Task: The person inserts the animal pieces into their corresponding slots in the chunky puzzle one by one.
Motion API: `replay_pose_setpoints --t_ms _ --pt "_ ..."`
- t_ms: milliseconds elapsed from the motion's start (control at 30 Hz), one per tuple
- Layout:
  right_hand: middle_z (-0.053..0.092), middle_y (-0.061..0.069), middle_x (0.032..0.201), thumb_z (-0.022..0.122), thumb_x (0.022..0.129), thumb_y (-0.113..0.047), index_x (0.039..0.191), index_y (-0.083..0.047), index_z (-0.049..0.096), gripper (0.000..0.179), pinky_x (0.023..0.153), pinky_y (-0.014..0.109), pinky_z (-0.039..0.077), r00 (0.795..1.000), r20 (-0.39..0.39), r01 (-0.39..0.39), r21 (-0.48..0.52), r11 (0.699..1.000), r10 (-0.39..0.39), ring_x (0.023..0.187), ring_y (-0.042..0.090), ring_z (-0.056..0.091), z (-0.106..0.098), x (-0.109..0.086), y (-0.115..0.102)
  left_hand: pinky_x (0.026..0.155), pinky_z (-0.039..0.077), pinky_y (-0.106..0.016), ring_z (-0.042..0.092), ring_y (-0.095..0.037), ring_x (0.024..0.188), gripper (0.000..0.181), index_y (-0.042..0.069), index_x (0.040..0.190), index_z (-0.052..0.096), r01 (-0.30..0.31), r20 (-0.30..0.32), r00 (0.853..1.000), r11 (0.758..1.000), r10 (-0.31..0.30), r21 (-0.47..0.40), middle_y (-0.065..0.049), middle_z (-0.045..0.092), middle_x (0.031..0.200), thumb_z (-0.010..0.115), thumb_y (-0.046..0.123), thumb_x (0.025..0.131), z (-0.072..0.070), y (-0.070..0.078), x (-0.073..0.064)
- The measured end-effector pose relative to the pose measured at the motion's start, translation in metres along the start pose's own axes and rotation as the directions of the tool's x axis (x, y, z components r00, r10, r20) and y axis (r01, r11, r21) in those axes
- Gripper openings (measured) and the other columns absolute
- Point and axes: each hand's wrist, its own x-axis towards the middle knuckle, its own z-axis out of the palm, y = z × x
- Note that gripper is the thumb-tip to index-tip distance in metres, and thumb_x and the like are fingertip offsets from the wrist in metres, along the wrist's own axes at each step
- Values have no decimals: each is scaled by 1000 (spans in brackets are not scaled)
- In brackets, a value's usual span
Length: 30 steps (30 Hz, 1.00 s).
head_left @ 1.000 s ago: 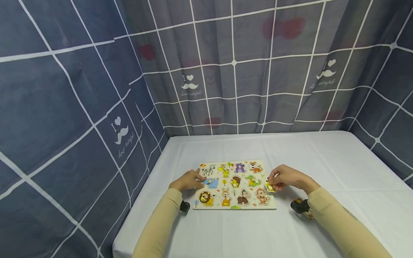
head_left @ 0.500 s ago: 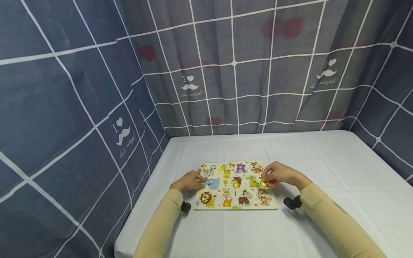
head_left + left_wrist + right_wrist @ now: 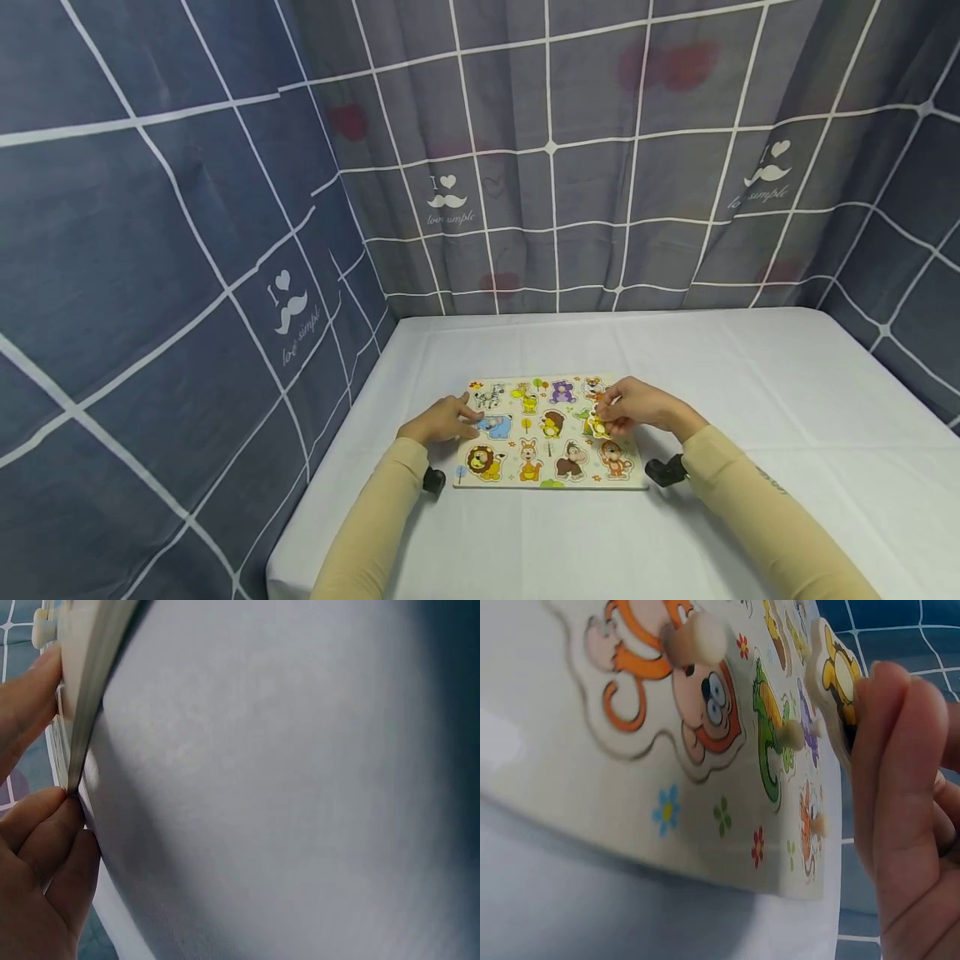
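A wooden peg puzzle board (image 3: 547, 446) lies on the white-covered table, set with animal pieces in rows. My left hand (image 3: 442, 419) holds its left side, the thumb on the face near the blue elephant piece (image 3: 495, 427) and the other fingers at the edge. In the left wrist view, these fingers (image 3: 64, 847) meet the board's edge. My right hand (image 3: 637, 404) pinches a yellow animal puzzle piece (image 3: 838, 679), raised and tilted over the board's right side by the green crocodile piece (image 3: 769, 735). The piece's grip point is hidden behind the fingers.
The monkey piece (image 3: 615, 460) sits at the board's near right corner, its peg (image 3: 697, 637) standing up. A black wrist camera (image 3: 666, 472) hangs under the right sleeve, another (image 3: 433, 481) by the left. Grid-patterned curtains (image 3: 510, 192) enclose the table.
My right hand has carried the yellow piece leftward, from the board's right edge to over the crocodile. The left hand stays on the board's left side.
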Motion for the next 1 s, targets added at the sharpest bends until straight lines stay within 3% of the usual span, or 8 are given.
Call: replay_pose_setpoints --t_ms 1000 --pt "70 7 71 62 94 -2 100 12 67 17 59 25 60 1000 -19 10 -10 1000 -10 61 12 67 19 25 -3 124 19 -57 20 -42 153 42 18 124 70 -2 0 1000 1000 2 7 -15 30 163 80 24 84 0 -3 1"
